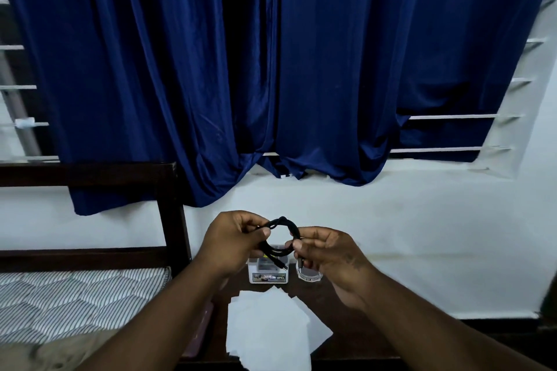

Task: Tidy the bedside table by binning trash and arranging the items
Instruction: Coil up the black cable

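Note:
A black cable (pixel 281 224) is coiled into a small loop and held up above the bedside table (pixel 352 337). My left hand (pixel 232 242) pinches the loop's left side. My right hand (pixel 327 254) grips its right side, and a plug end sticks out below those fingers. Another plug end hangs under the loop. Below the hands, a small white box (pixel 268 275) with a printed label stands at the back of the table. A clear round container (pixel 309 275) sits right of it, partly hidden by my right hand. White paper sheets (pixel 271 328) lie spread on the table's front.
A dark wooden bed frame (pixel 168 205) with a striped mattress (pixel 72 301) stands to the left, close against the table. Blue curtains (pixel 271 69) hang over a barred window behind. A white wall (pixel 422 235) runs behind the table.

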The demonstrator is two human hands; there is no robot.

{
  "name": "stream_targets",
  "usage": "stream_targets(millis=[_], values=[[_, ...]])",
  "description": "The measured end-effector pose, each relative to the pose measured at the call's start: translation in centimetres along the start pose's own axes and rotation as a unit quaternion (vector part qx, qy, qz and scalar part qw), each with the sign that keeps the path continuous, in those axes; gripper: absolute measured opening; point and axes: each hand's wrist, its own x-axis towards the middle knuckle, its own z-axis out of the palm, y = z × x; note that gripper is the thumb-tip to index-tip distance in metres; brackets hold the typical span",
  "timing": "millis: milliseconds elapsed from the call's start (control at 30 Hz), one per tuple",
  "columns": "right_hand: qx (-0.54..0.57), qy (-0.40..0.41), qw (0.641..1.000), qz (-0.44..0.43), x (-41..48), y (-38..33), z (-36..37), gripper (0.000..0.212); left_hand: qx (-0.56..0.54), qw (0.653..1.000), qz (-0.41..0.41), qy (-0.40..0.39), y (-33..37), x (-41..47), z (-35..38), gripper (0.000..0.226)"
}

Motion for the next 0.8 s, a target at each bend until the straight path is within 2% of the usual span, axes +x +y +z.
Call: stream_targets(millis=[267, 433, 633, 800], values=[[0.056, 0.027, 0.994, 0.095, 3.1, 5.4, 3.5, 0.020, -0.091, 0.990, -0.101, 0.026, -4.9, 1.1, -3.7, 0.023], [0.124, 0.074, 0.979, 0.142, 7.0, 8.9, 7.3, 0.020, -0.173, 0.971, -0.140, 0.092, -9.8, 3.2, -6.2, 0.028], [0.130, 0.106, 0.967, 0.190, 13.0, 13.9, 11.4, 0.019, -0.160, 0.960, -0.166, 0.158, -16.3, 6.3, -7.9, 0.019], [0.119, 0.137, 0.958, 0.221, 17.1, 18.4, 12.4, 0.013, -0.139, 0.958, -0.187, 0.168, -21.3, 9.5, -8.3, 0.018]])
